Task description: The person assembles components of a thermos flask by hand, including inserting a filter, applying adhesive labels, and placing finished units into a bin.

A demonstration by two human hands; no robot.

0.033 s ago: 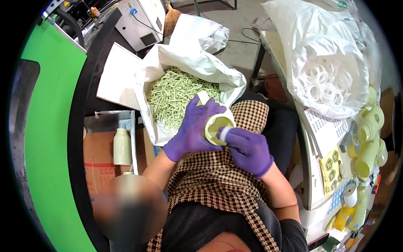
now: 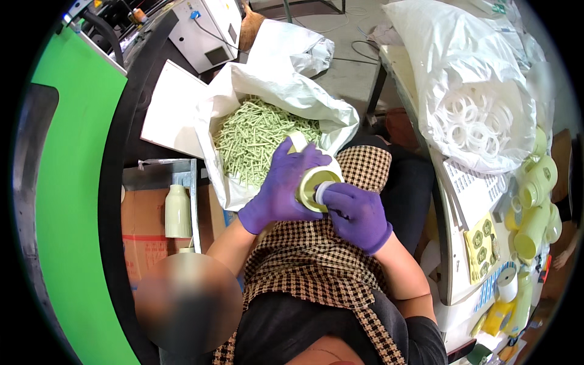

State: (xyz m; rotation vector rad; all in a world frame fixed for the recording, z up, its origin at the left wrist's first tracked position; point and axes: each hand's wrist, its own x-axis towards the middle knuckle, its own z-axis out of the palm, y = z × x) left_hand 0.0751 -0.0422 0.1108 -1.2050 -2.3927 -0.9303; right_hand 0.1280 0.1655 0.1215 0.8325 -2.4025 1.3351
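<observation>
Both my hands wear purple gloves. Fingers of my left hand (image 2: 281,185) wrap round a pale green, wide-mouthed container (image 2: 311,176), held above my lap with its round opening tilted toward me. A paler part sticks out beyond the fingers on its far side; I cannot tell whether it is a handle. Between the fingertips of my right hand (image 2: 360,218) is a small white round piece (image 2: 320,192), at the container's mouth. Whether it is a ring or a cap is hidden by the fingers. Just beyond my left hand, a white sack (image 2: 331,112) holds many thin green sticks (image 2: 258,131).
On the left, a pale green bottle (image 2: 177,213) stands in a metal-edged tray (image 2: 194,204) over cardboard. A bag of white rings (image 2: 471,121) lies on the right-hand table (image 2: 447,267), with printed sheets, several green bottles (image 2: 532,228) and a white roll (image 2: 507,284). A green surface (image 2: 73,182) runs along the far left.
My right hand has shifted slightly left with the white piece, which now sits further over the container's opening. My left hand and the container have barely moved.
</observation>
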